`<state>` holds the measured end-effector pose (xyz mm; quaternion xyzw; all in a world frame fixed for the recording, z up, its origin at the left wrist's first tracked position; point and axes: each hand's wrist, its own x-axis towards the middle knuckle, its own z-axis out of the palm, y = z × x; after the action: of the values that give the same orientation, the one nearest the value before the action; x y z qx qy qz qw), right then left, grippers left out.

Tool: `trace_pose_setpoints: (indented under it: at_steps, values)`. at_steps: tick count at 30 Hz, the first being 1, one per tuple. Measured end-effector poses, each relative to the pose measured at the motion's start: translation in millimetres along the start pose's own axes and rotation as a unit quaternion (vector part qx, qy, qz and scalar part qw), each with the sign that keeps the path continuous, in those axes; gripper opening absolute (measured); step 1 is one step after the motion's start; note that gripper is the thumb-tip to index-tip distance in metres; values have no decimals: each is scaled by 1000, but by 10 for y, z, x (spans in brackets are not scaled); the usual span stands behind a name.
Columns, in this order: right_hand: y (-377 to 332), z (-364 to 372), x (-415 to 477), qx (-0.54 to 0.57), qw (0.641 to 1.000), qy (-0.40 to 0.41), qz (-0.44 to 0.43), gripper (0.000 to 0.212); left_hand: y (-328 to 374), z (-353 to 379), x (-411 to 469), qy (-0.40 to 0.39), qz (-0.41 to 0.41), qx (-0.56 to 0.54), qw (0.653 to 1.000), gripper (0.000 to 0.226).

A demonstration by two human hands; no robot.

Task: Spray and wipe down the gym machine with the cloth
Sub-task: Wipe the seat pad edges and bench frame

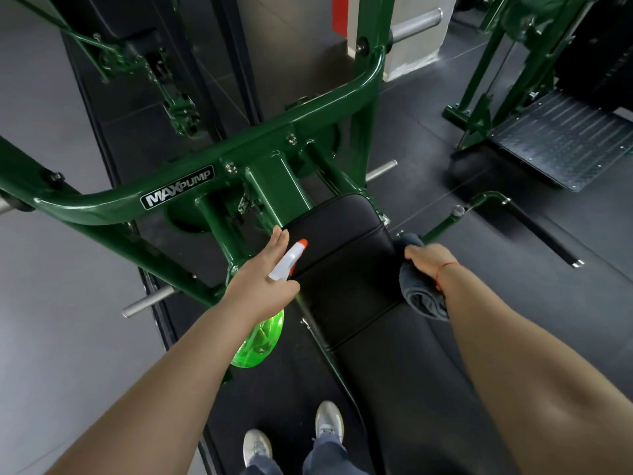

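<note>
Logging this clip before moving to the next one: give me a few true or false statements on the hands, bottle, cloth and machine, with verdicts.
1. The left hand holds the spray bottle. True.
2. The spray bottle has a blue body. False: the body is clear green, with a white head and an orange nozzle.
3. The right hand grips the cloth at the right edge of the black pad. True.
4. The machine frame is painted red. False: it is dark green.
5. The machine frame carries a MAXPUMP label. True.
</note>
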<state>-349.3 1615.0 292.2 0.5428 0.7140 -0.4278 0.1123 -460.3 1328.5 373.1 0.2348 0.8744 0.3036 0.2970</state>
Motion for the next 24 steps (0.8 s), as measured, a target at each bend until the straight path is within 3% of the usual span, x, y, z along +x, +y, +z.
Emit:
trace_pose_setpoints:
  at_steps: [7,18,24]
  values:
    - [-820,14,-108,104,984,85,-120,29,4,12,25,4,-22,5,1000,90]
    - [157,337,-151,79,985,153,-13,37,0,13,19,12,-20,-3,1000,90]
    - [72,665,-473,35,952,297,-65,50,-27,6,54,14,-7,-5,1000,87]
